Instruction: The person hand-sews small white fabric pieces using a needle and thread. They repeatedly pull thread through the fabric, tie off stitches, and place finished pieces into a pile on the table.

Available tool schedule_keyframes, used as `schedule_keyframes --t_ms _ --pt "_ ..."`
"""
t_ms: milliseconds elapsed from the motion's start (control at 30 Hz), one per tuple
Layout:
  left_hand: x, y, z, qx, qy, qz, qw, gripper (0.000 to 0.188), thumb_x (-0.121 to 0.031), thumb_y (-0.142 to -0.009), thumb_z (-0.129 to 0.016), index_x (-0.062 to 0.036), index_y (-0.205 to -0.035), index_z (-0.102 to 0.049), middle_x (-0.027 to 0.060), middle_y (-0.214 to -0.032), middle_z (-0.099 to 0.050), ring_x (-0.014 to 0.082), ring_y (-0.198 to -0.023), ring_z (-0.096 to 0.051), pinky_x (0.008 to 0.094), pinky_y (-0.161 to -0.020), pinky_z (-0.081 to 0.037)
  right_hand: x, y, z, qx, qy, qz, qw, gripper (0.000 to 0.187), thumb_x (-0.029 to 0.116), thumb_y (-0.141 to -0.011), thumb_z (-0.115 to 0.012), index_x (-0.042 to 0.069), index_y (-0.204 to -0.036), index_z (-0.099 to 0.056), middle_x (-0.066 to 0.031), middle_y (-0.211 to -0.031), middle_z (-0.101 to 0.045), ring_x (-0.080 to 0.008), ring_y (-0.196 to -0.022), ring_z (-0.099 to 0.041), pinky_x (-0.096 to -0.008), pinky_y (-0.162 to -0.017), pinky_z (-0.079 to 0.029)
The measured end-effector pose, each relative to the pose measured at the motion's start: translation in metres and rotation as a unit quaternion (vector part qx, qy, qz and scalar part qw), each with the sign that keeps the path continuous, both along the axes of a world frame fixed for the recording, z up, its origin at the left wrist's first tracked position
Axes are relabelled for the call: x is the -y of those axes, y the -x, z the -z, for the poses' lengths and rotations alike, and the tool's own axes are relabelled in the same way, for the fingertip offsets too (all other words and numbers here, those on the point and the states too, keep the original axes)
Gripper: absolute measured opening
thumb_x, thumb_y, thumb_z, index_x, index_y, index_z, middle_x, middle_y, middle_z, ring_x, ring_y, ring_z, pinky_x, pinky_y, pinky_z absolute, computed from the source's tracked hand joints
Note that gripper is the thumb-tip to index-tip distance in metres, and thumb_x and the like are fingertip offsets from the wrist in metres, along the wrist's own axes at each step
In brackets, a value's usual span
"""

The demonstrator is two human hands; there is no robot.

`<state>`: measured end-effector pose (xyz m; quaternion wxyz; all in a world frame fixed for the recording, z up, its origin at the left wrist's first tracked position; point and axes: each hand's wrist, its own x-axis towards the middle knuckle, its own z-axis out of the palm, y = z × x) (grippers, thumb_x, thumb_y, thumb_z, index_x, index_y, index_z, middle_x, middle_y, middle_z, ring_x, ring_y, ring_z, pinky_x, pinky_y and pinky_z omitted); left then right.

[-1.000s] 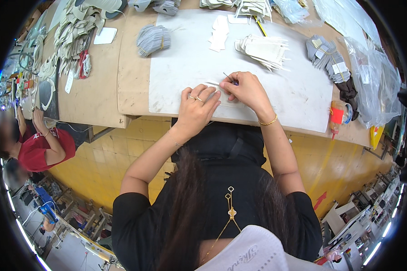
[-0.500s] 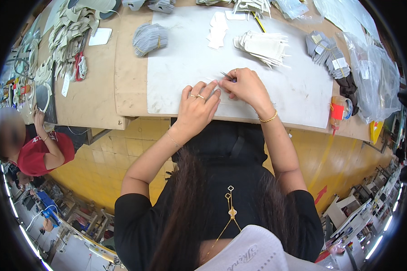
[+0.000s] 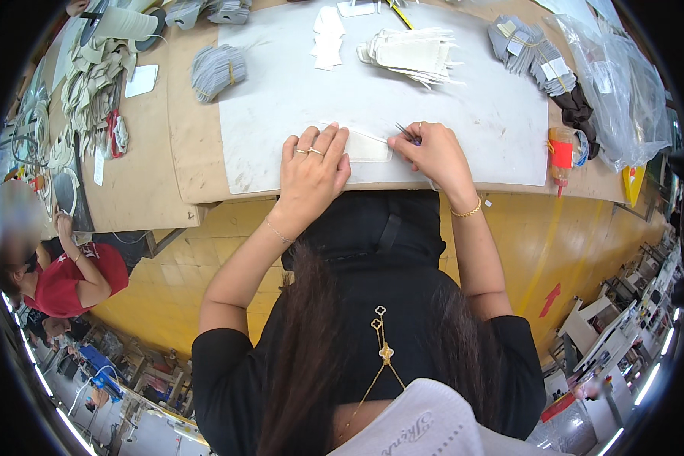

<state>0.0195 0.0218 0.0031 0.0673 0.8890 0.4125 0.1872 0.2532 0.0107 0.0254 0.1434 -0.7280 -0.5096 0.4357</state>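
Though near right hand (image 3: 437, 152), white stack (image 3: 409, 56) apart.

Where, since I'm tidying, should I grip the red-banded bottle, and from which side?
Likely the banded middle of the squeeze bottle, coming from its left: the nozzle points toward the table edge, and a bluish ring crowds its right.

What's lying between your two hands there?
In the head view, a flat cream piece lies on the pale sheet between the left hand and the right hand.
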Motion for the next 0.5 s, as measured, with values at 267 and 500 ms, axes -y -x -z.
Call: schedule_keyframes --t_ms 267,500 --pt "0.000 0.000 0.000 -0.025 -0.016 0.012 0.999 0.051 -0.015 -0.084 -0.070 -0.0118 -0.134 -0.063 0.0084 -0.125 -0.063 0.0267 -0.114 -0.055 0.0430 -0.096 -0.040 0.002 0.003 0.003 0.055 -0.053 -0.029 0.997 0.031 0.026 -0.086 -0.076 -0.004 -0.079 -0.070 -0.0128 -0.060 -0.065 -0.0179 -0.049 -0.062 -0.0290 -0.053 -0.048" --pt "0.004 0.003 -0.013 0.002 0.088 0.042 0.995 0.030 -0.017 -0.084 -0.074 -0.0097 -0.113 -0.070 0.0075 -0.117 -0.064 0.0262 -0.110 -0.057 0.0426 -0.096 -0.041 0.001 0.000 0.007 0.163 -0.254 -0.158 0.940 0.020 0.022 -0.086 -0.076 0.003 -0.084 -0.070 -0.0104 -0.078 -0.068 -0.0290 -0.067 -0.066 -0.0344 -0.059 -0.052"
